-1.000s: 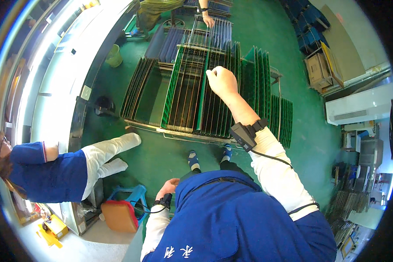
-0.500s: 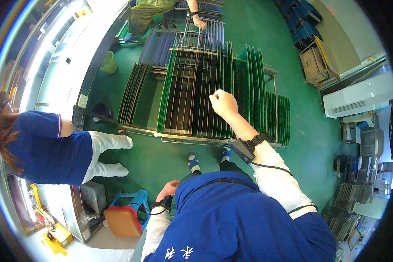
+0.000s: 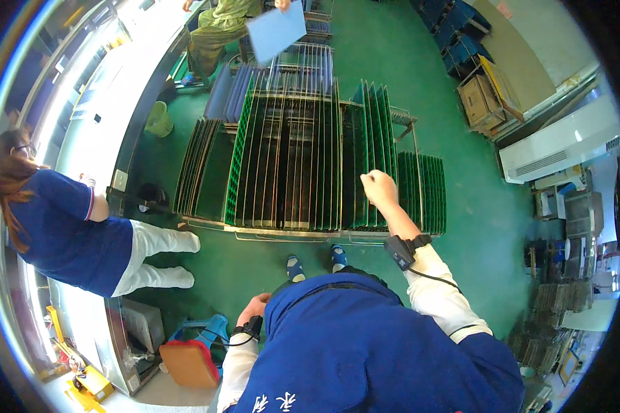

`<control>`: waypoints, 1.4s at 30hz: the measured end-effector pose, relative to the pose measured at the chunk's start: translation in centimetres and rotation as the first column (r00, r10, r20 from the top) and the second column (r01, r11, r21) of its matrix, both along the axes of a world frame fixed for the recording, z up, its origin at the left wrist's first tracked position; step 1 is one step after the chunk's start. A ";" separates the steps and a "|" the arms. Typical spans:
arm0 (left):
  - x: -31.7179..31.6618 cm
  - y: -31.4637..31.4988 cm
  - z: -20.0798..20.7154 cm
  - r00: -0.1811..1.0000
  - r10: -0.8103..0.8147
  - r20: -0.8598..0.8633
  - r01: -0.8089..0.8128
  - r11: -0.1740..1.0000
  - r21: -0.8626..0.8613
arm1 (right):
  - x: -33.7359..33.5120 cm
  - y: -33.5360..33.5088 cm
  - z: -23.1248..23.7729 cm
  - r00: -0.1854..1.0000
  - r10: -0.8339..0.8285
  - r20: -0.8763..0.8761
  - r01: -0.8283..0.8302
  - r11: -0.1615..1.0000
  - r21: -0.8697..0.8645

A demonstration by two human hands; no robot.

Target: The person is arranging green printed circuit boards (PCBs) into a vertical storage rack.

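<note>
My right hand [image 3: 380, 190] is raised in front of me over the right part of a wheeled rack, its fingers curled closed. Whether anything is in them is hidden. Beneath and beyond it stand upright green panels [image 3: 375, 124], thin and edge-on, in the slots of the metal rack [image 3: 293, 233]. Darker panels [image 3: 296, 158] with copper-coloured edges fill the rack's middle. At my left side, close to my waist, hangs my left hand [image 3: 257, 305]. Its fingers are mostly hidden against my blue clothing.
At left, a person in a blue shirt [image 3: 83, 227] stands by a lit bench [image 3: 110, 103]. Beyond the rack another person holds a pale blue sheet [image 3: 277, 33] over racked blue sheets [image 3: 231, 96]. A stool with a brown seat [image 3: 188, 365] stands near my left.
My right hand has moved rightward across the rack, from above its middle to the green panels. The person beyond has lifted a pale blue sheet. My view has shifted slightly.
</note>
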State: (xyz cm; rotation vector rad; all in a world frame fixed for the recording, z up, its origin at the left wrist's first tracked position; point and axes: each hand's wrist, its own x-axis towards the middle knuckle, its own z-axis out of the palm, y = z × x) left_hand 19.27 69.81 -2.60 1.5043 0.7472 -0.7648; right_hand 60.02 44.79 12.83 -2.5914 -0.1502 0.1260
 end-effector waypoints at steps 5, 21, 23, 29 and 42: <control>0.8 -1.3 -0.2 1.000 0.018 -0.014 -0.018 0.999 0.029 | 1.8 -7.9 -3.4 0.995 -0.095 0.026 0.096 0.995 -0.031; 3.3 -7.3 5.0 0.997 -0.057 -0.059 0.066 0.983 0.171 | 3.4 -13.8 -6.2 0.979 -0.176 -0.102 0.177 0.984 0.003; 3.5 -8.1 6.2 0.996 -0.053 -0.068 0.067 0.976 0.208 | 3.4 -13.3 -5.8 0.983 -0.155 -0.096 0.156 0.988 0.005; 1.6 -8.7 5.7 1.000 0.001 0.011 -0.002 0.990 0.142 | 2.5 -12.0 -6.1 0.983 -0.148 -0.110 0.154 0.987 0.046; 0.7 -9.8 5.9 0.995 -0.080 -0.058 0.092 0.966 0.243 | 2.0 -12.0 -6.0 0.999 -0.022 0.030 0.023 0.999 -0.034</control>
